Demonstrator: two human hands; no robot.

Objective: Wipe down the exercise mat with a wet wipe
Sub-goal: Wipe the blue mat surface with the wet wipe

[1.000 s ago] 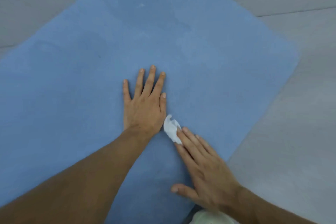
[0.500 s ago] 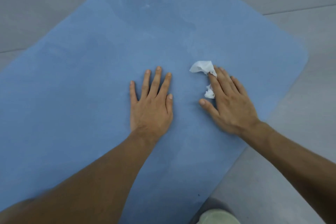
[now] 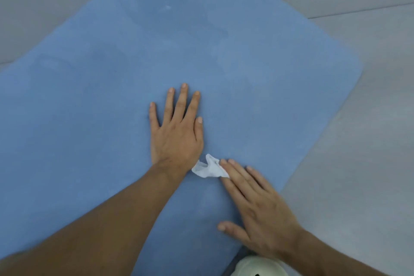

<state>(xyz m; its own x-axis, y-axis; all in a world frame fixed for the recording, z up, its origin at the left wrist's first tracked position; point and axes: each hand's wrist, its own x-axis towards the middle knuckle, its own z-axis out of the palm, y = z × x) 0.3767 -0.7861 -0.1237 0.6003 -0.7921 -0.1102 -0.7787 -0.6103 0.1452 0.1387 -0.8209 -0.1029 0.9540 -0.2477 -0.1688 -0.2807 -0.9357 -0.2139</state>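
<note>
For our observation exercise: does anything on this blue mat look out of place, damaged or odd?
No damage shows. The wet wipe is bunched into a wad at the fingertips of the right hand, little of it flat on the mat. A small white speck lies farther up.

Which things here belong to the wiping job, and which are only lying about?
For the job: blue exercise mat, white wet wipe, right hand pressing it, left hand flat on the mat.
Not part of it: grey floor, pale rounded object at the bottom edge.

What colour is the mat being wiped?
Plain blue mat, no pattern; seen in the head view.
</note>
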